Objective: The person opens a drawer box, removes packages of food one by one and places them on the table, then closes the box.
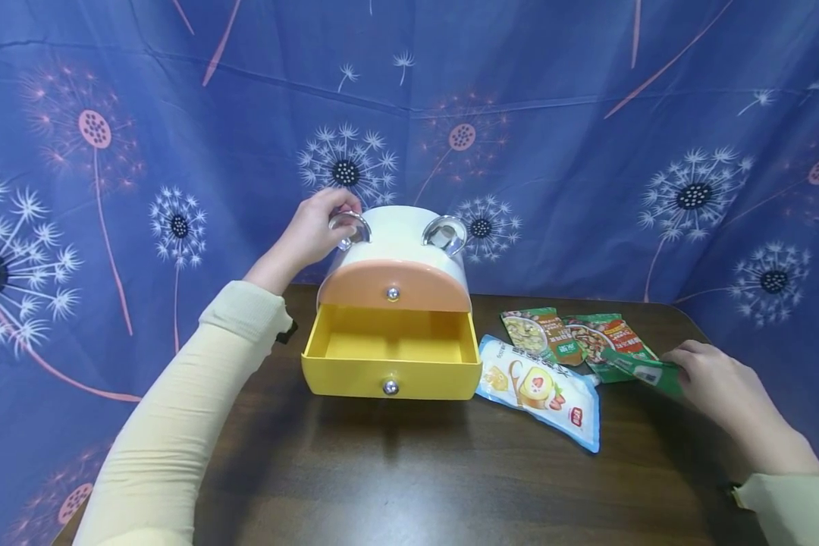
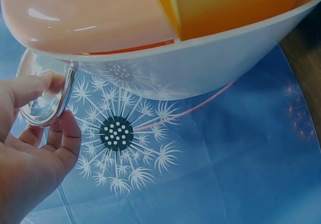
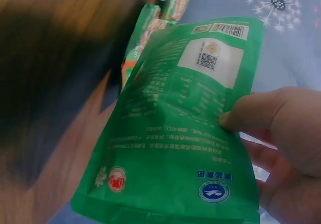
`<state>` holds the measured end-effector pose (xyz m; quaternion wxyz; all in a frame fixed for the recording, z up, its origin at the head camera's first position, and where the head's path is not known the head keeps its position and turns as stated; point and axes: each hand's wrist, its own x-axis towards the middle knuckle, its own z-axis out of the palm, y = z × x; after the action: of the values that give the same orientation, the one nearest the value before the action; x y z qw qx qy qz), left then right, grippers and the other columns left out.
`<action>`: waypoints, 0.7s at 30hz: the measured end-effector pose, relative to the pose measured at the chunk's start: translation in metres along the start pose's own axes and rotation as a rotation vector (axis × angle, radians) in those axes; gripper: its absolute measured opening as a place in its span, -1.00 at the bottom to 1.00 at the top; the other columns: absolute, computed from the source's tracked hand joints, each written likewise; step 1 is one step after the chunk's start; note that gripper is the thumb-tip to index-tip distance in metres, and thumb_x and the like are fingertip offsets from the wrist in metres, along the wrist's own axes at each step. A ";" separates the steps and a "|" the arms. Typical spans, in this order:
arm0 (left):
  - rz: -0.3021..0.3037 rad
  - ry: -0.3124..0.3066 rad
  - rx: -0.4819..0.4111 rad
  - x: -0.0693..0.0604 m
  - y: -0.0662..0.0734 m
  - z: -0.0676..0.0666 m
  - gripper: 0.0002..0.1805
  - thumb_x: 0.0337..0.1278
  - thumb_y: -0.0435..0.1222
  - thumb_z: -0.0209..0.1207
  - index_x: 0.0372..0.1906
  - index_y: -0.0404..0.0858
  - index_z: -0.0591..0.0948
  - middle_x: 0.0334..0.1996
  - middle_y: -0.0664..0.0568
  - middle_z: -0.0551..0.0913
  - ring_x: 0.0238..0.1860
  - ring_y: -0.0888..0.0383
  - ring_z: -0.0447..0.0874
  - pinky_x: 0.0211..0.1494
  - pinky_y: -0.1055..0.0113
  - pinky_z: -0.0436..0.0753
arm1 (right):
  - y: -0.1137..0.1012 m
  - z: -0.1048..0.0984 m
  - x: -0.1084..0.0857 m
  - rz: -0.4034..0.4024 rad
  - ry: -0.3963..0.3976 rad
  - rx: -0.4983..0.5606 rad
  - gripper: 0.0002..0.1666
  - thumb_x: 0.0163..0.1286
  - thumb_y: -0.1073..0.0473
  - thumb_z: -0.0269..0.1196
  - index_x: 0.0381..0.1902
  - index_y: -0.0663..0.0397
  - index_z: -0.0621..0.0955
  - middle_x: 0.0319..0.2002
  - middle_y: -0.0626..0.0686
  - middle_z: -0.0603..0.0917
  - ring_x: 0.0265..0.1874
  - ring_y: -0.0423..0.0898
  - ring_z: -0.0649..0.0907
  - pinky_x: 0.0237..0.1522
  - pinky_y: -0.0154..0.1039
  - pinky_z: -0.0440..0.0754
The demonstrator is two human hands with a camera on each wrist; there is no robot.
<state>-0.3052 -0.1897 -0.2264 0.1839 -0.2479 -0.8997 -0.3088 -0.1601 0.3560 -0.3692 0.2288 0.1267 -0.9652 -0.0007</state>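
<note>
Gripping ear of box in left hand; pinching green packet in right hand, over table, beside packets and pouch; with yellow drawer pulled out, floor showing, below orange drawer.

Left of the yellow drawer, we saw a pale cream sleeve, creased in fine folds along its length. It ended in a thick cuff of a greyer shade, with a small black piece at the edge nearest the drawer. Well right of the drawer, we made out a second sleeve, pale grey-green, with a small dark piece on its edge. The left hand and the right hand were bare.
</note>
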 end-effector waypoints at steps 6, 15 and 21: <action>0.008 0.019 0.001 0.000 0.000 0.001 -0.79 0.08 -0.45 0.22 -0.17 -0.21 0.54 -0.10 -0.07 0.52 0.00 0.00 0.46 0.15 0.15 0.51 | 0.005 0.009 -0.006 0.013 -0.069 -0.009 -0.73 -0.12 0.48 0.30 -0.37 0.20 0.67 -0.38 0.15 0.61 -0.48 0.08 0.60 -0.69 -0.01 0.46; 0.006 0.016 0.005 0.001 0.001 0.001 -0.79 0.09 -0.44 0.22 -0.17 -0.20 0.54 -0.09 -0.05 0.52 -0.01 0.00 0.44 0.14 0.13 0.50 | 0.010 0.019 -0.009 0.057 -0.271 0.001 -0.72 -0.10 0.47 0.29 -0.40 0.06 0.66 -0.33 0.12 0.65 -0.45 0.08 0.62 -0.64 -0.01 0.49; -0.001 0.012 -0.003 -0.001 0.001 0.000 -0.79 0.09 -0.45 0.21 -0.16 -0.21 0.53 -0.08 -0.06 0.51 0.00 0.01 0.45 0.15 0.14 0.51 | 0.010 0.025 -0.009 0.058 -0.295 0.018 -0.70 -0.15 0.50 0.30 -0.47 0.04 0.64 -0.38 0.10 0.66 -0.49 0.08 0.63 -0.63 0.03 0.50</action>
<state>-0.3036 -0.1892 -0.2260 0.1887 -0.2456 -0.8983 -0.3116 -0.1654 0.3661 -0.3953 0.0832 0.0994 -0.9916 -0.0040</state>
